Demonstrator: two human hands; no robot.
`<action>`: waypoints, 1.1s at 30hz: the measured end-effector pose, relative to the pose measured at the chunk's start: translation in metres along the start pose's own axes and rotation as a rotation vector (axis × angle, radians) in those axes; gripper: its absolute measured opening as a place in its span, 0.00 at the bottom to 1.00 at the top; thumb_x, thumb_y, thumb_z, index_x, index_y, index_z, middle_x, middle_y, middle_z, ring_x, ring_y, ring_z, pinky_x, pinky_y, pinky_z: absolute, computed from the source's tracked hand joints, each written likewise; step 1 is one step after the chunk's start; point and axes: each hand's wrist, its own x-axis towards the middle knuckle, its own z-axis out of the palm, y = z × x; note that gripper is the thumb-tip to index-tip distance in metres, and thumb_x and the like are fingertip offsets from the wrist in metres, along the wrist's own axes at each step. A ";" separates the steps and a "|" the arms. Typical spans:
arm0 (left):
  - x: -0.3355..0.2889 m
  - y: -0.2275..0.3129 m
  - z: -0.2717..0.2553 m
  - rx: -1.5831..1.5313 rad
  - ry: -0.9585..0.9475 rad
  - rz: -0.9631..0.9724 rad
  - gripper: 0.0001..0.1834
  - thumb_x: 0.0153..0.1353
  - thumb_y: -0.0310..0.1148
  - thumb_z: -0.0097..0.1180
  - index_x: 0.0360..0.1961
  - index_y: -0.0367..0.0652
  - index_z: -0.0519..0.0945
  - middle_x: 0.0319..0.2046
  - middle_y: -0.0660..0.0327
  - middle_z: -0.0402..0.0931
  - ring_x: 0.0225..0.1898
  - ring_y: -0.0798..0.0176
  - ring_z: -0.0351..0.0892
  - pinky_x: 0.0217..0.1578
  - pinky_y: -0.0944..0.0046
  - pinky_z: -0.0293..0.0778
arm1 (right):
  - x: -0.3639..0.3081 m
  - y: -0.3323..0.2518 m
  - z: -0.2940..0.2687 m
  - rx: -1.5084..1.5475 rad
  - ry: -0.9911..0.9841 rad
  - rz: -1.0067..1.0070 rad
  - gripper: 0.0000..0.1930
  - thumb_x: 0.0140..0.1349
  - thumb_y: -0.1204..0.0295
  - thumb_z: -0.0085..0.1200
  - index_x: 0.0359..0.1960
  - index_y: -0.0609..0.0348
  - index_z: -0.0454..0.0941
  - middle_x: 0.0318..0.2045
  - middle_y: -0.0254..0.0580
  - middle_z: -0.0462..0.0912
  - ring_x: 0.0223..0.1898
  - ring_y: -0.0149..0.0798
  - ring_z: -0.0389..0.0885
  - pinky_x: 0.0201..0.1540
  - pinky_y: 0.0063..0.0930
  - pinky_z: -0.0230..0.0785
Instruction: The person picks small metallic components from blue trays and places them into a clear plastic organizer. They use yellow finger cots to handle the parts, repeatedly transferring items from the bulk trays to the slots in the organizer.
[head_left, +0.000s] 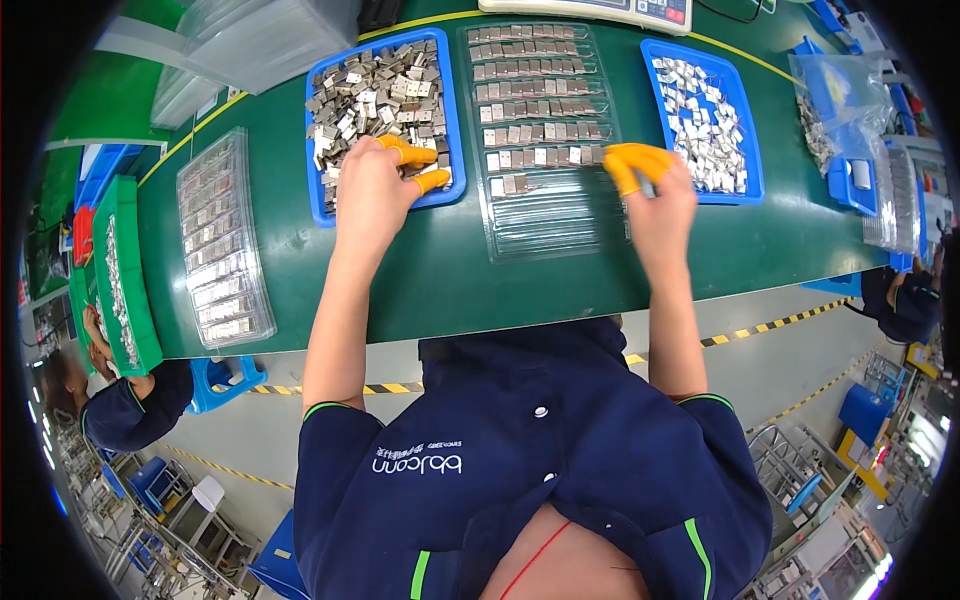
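Observation:
My left hand [378, 185], with yellow finger cots, reaches into a blue tray [318, 190] heaped with small metal connector shells [385, 95]. Its thumb and forefinger are apart over the shells at the tray's right side; no held piece shows. My right hand [660, 195], also in yellow finger cots, is at the right edge of a clear plastic blister tray [550, 225]. Its fingers are bent together, slightly blurred, and whatever they hold is hidden. Rows of metal connectors [540, 133] fill the blister tray's upper slots. Only a couple of pieces lie in the lowest occupied row.
To the right stands a blue tray [755, 180] of small white-and-metal parts. Another filled blister tray [222, 240] and a green bin [140, 280] are at left. A scale [610, 8] sits at the back. Co-workers sit at both sides of the green table [420, 290].

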 end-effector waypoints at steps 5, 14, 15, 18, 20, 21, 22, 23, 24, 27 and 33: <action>-0.002 0.000 0.000 0.095 0.006 0.015 0.14 0.36 0.31 0.68 0.27 0.36 0.83 0.25 0.52 0.75 0.33 0.52 0.73 0.35 0.55 0.71 | 0.000 0.031 -0.037 -0.036 0.116 0.222 0.07 0.49 0.76 0.61 0.32 0.61 0.82 0.30 0.42 0.82 0.35 0.41 0.77 0.40 0.30 0.68; -0.005 0.015 -0.007 0.110 0.001 0.062 0.14 0.37 0.32 0.68 0.29 0.40 0.84 0.26 0.56 0.75 0.35 0.55 0.73 0.35 0.57 0.71 | -0.004 0.007 -0.020 0.038 -0.050 0.067 0.09 0.47 0.77 0.61 0.33 0.60 0.81 0.32 0.41 0.82 0.35 0.43 0.77 0.39 0.30 0.68; -0.005 0.017 -0.008 0.144 -0.005 0.083 0.15 0.37 0.32 0.68 0.29 0.40 0.84 0.26 0.56 0.75 0.35 0.55 0.73 0.35 0.57 0.71 | -0.004 0.003 -0.018 0.050 -0.076 0.083 0.09 0.47 0.77 0.61 0.32 0.60 0.81 0.32 0.41 0.82 0.35 0.43 0.77 0.39 0.30 0.67; -0.005 0.012 -0.007 0.120 -0.021 0.088 0.15 0.37 0.33 0.68 0.29 0.39 0.83 0.26 0.57 0.75 0.35 0.56 0.73 0.35 0.58 0.71 | 0.002 0.015 -0.021 0.023 0.052 0.179 0.08 0.48 0.77 0.60 0.32 0.59 0.82 0.31 0.43 0.81 0.34 0.43 0.77 0.39 0.30 0.67; -0.003 0.015 -0.012 0.213 -0.038 0.079 0.14 0.37 0.32 0.68 0.28 0.39 0.83 0.26 0.57 0.76 0.35 0.55 0.73 0.35 0.57 0.71 | 0.006 0.029 -0.031 -0.024 0.086 0.294 0.08 0.49 0.75 0.61 0.33 0.60 0.82 0.31 0.46 0.81 0.32 0.44 0.78 0.37 0.32 0.68; -0.002 0.019 -0.010 0.245 -0.047 0.080 0.13 0.38 0.32 0.68 0.27 0.39 0.83 0.26 0.57 0.76 0.35 0.55 0.73 0.35 0.57 0.71 | 0.008 0.036 -0.038 -0.027 0.104 0.357 0.09 0.49 0.74 0.61 0.34 0.60 0.82 0.31 0.47 0.81 0.32 0.45 0.78 0.37 0.32 0.68; -0.001 0.019 -0.010 0.205 -0.055 0.094 0.12 0.38 0.32 0.67 0.27 0.39 0.83 0.26 0.56 0.76 0.35 0.55 0.73 0.35 0.57 0.71 | 0.010 0.039 -0.044 -0.075 0.130 0.396 0.09 0.50 0.73 0.60 0.34 0.62 0.81 0.31 0.49 0.81 0.32 0.46 0.79 0.37 0.33 0.69; 0.001 0.016 -0.010 0.164 -0.064 0.108 0.11 0.39 0.31 0.67 0.26 0.39 0.83 0.26 0.56 0.76 0.35 0.55 0.74 0.34 0.57 0.71 | 0.011 0.045 -0.050 -0.142 0.134 0.399 0.09 0.51 0.73 0.60 0.34 0.62 0.81 0.32 0.49 0.81 0.32 0.46 0.79 0.37 0.33 0.69; 0.002 0.015 -0.010 0.128 -0.071 0.121 0.10 0.39 0.30 0.66 0.26 0.39 0.82 0.25 0.56 0.76 0.35 0.55 0.74 0.34 0.57 0.71 | 0.013 0.051 -0.055 -0.205 0.137 0.402 0.09 0.51 0.74 0.59 0.34 0.62 0.81 0.32 0.49 0.81 0.33 0.46 0.79 0.37 0.33 0.69; 0.001 0.023 -0.009 0.094 -0.040 0.058 0.08 0.41 0.29 0.65 0.25 0.39 0.82 0.25 0.54 0.77 0.35 0.55 0.74 0.33 0.57 0.71 | 0.014 0.068 -0.068 -0.299 0.080 0.409 0.10 0.50 0.75 0.58 0.36 0.62 0.81 0.34 0.51 0.80 0.36 0.47 0.78 0.40 0.33 0.68; 0.000 0.020 -0.006 -0.037 0.046 -0.154 0.09 0.44 0.27 0.65 0.29 0.39 0.81 0.27 0.57 0.79 0.25 0.59 0.79 0.28 0.65 0.74 | 0.021 0.069 -0.071 -0.240 -0.113 0.399 0.11 0.48 0.77 0.58 0.35 0.62 0.81 0.36 0.52 0.80 0.38 0.49 0.77 0.42 0.35 0.68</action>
